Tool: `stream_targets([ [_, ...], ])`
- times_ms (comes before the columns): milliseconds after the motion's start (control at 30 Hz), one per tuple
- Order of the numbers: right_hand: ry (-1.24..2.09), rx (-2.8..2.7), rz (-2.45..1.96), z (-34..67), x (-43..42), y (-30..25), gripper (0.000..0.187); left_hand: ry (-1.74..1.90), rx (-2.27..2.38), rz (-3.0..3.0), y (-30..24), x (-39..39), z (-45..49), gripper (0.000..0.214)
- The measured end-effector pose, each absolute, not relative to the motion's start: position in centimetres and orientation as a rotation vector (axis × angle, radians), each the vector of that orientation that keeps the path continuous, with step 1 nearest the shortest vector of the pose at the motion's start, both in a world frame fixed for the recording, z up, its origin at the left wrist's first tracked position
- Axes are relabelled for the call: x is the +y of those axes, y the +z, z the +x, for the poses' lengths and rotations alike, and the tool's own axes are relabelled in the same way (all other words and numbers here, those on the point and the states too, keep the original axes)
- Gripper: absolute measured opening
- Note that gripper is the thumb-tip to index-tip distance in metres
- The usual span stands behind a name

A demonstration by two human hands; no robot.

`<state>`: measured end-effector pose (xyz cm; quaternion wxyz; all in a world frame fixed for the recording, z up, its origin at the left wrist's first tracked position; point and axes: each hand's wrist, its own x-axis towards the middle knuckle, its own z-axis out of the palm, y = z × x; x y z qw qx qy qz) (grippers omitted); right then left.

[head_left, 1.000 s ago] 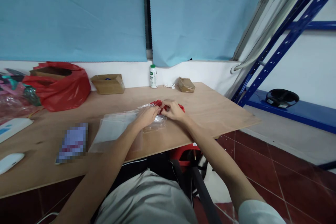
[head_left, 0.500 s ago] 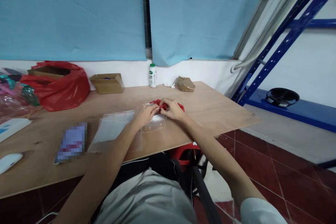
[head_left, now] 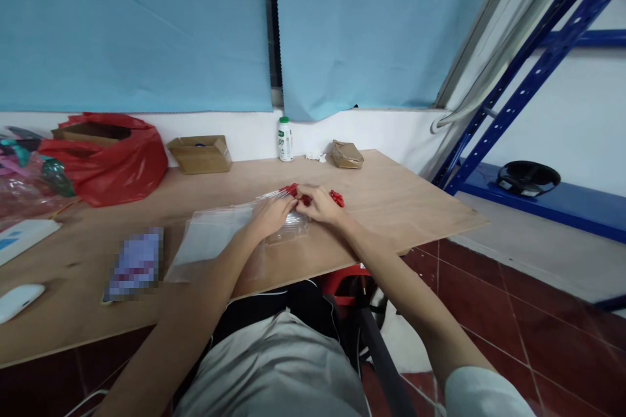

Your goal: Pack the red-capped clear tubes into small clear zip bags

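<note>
My left hand (head_left: 275,214) and my right hand (head_left: 320,204) meet close together over the table, both with fingers pinched. What lies between the fingertips is small and mostly hidden; red shows there. Around and under the hands lie several thin clear tubes (head_left: 292,227), with red pieces (head_left: 292,189) at their far ends. A small heap of red pieces (head_left: 337,198) rests just right of my right hand. Flat clear plastic bags (head_left: 205,234) lie to the left, partly beneath my left forearm.
On the wooden table (head_left: 401,208) stand a red plastic bag (head_left: 122,169), an open cardboard box (head_left: 200,159), a white bottle (head_left: 284,140) and a small carton (head_left: 347,154). A blurred-out purple item (head_left: 134,264) and a white mouse (head_left: 19,301) lie at left. Blue shelving (head_left: 538,199) stands right.
My hands stay in nearly the same place, with the fingers shifted slightly closer together. More tubes with red ends now show beyond my left hand.
</note>
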<state>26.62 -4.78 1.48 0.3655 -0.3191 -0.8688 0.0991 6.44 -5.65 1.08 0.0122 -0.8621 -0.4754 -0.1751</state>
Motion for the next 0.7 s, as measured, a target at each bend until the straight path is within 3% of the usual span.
stream_targets([
  [467,0.04,-2.439,-0.835,26.5,-5.4,1.7,0.014,-0.325,-1.481,-2.649,2.6,-6.2,6.3,0.046],
  [700,0.3,-2.229,-0.877,26.9,-4.6,1.3,0.023,-0.52,-1.526,-2.553,2.1,-6.1,5.7,0.044],
])
